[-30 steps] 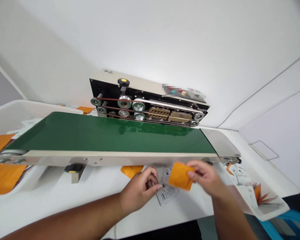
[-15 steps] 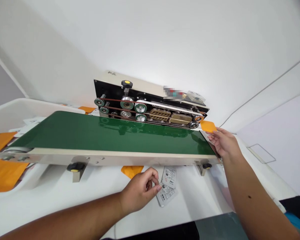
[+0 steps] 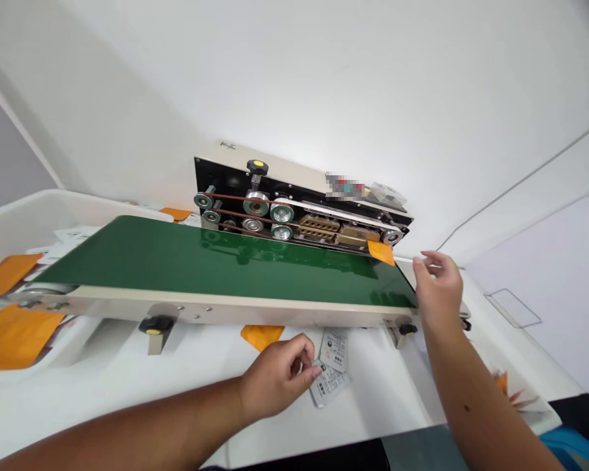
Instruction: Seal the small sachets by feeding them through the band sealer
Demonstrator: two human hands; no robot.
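Note:
An orange packet [image 3: 381, 252] sits at the intake side of the band sealer [image 3: 294, 216], its upper edge between the belts and its body hanging over the green conveyor belt [image 3: 216, 261]. To the right of it, apart from it, my right hand [image 3: 439, 288] is raised with thumb and fingers apart and nothing in them. My left hand [image 3: 282, 376] is loosely curled in front of the conveyor, with nothing visible in it. Silver printed packets [image 3: 331, 373] lie beside its fingertips, and an orange packet [image 3: 262, 335] lies partly beneath the conveyor edge.
A white bin [image 3: 73, 340] at the left holds orange and silver packets, some under the conveyor's end. Another container [image 3: 535, 405] with orange packets stands at the right, partly behind my forearm. Black knobs [image 3: 156, 325] project from the conveyor's front. A white wall rises behind.
My right hand has let go of the orange packet, which has moved left into the sealer. The hand has drawn away from it. My left hand has stayed nearly still. The view has shifted slightly.

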